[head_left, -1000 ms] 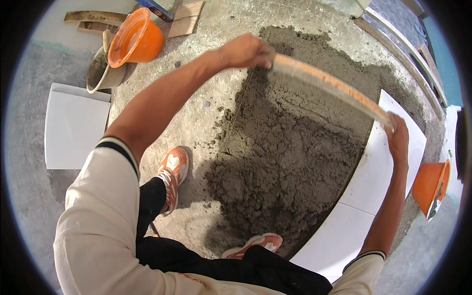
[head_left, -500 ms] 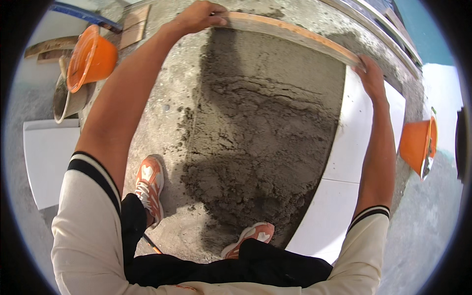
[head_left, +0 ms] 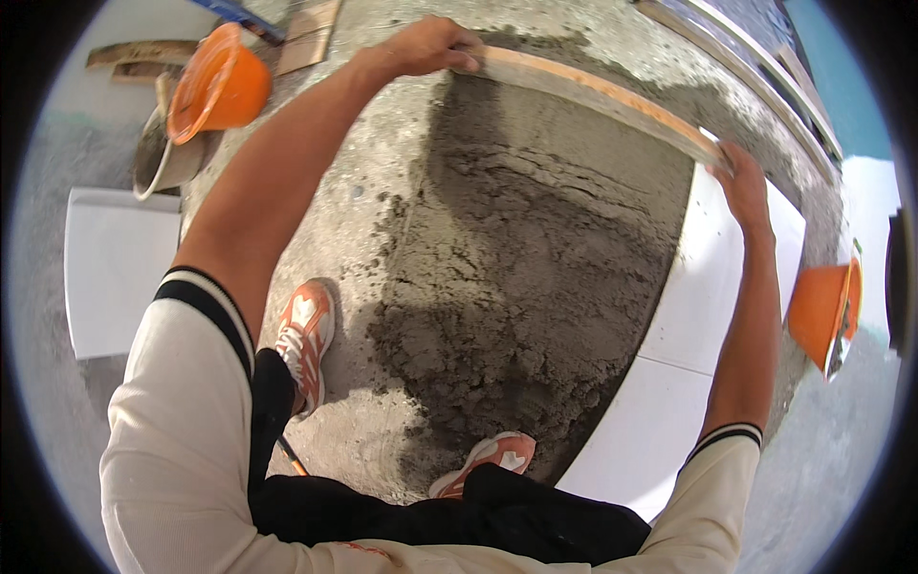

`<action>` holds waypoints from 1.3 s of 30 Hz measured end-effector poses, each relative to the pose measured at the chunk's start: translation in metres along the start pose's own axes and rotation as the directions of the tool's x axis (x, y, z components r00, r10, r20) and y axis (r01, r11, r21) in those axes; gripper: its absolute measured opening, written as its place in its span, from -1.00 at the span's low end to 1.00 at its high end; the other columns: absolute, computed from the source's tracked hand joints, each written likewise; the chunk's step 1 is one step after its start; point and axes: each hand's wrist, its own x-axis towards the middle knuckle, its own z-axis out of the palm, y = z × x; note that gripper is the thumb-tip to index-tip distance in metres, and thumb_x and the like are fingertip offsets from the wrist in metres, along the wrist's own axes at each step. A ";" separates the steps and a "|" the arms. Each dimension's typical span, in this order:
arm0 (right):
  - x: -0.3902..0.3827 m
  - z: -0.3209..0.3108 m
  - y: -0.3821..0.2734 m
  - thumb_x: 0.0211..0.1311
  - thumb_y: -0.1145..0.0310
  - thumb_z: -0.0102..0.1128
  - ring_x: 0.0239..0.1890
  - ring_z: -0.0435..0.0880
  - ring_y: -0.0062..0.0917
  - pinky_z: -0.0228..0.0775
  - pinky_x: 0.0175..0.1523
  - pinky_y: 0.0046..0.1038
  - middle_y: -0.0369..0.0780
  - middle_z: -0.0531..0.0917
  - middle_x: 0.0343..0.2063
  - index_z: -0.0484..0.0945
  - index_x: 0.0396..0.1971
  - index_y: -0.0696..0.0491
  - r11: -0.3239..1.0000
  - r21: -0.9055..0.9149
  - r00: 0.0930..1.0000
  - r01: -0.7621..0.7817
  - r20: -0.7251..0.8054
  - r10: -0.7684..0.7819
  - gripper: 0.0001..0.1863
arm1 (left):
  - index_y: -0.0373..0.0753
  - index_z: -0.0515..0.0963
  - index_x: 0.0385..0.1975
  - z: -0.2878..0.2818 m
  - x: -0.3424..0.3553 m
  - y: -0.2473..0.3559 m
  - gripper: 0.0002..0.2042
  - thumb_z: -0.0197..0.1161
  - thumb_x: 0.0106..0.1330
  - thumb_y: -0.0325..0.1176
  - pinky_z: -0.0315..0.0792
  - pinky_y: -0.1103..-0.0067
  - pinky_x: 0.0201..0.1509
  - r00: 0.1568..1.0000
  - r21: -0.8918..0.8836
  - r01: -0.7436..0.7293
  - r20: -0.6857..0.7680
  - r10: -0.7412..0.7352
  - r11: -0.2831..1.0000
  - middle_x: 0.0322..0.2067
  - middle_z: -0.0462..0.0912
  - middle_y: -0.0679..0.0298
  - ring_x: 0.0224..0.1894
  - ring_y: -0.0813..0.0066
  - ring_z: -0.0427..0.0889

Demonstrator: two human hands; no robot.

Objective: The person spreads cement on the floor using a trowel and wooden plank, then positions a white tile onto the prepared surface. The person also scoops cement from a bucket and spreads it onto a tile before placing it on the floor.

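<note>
A long wooden board (head_left: 602, 91) lies across the far part of a bed of grey mortar (head_left: 535, 258), and I hold it at both ends. My left hand (head_left: 432, 48) is closed on its left end, with the fingers over the top edge. My right hand (head_left: 744, 187) grips the right end, above a row of white tiles (head_left: 674, 320) along the mortar's right side. Close to the board the mortar is smooth; nearer to me it is cracked, rough and lumpy.
Orange buckets stand at the left (head_left: 239, 91) and right (head_left: 818, 311). Beside the left one are a grey bucket (head_left: 167, 158) and a stack of white tiles (head_left: 120, 277). Long planks (head_left: 736, 81) lie far right. My left shoe (head_left: 308, 340) is on the floor, my right (head_left: 492, 459) by the mortar.
Both hands have drawn the board a little toward me over the mortar, and a tile corner now shows beyond its right end. The whole view has shifted somewhat.
</note>
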 end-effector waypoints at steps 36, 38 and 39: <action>-0.098 -0.019 -0.033 0.22 0.41 0.41 0.13 0.60 -0.09 0.43 0.26 -0.17 -0.06 0.68 0.03 0.59 0.10 0.12 0.991 0.042 0.991 0.130 0.035 -0.131 -0.57 | -0.03 0.73 0.09 0.005 -0.110 0.071 -0.65 0.42 0.33 -0.15 0.66 0.29 0.04 0.990 -0.174 0.126 0.079 -0.114 0.977 -0.08 0.82 0.24 -0.15 0.24 0.83; -0.070 -0.013 -0.023 0.28 0.35 0.37 0.18 0.57 -0.08 0.40 0.30 -0.14 -0.05 0.66 0.07 0.57 0.13 0.11 0.996 0.012 0.996 0.089 -0.023 -0.089 -0.56 | -0.04 0.72 0.11 -0.009 -0.078 0.068 -0.65 0.40 0.36 -0.13 0.65 0.34 -0.01 0.973 -0.044 0.229 0.048 -0.227 0.972 -0.09 0.83 0.23 -0.16 0.28 0.82; -0.050 -0.006 -0.013 0.31 0.30 0.34 0.23 0.54 -0.08 0.37 0.33 -0.14 -0.04 0.64 0.11 0.57 0.15 0.10 0.992 -0.033 0.990 0.124 -0.062 -0.125 -0.56 | -0.06 0.72 0.12 -0.008 -0.063 0.053 -0.64 0.38 0.38 -0.12 0.63 0.35 -0.02 0.983 -0.018 0.178 -0.037 -0.179 0.984 -0.12 0.83 0.21 -0.17 0.29 0.82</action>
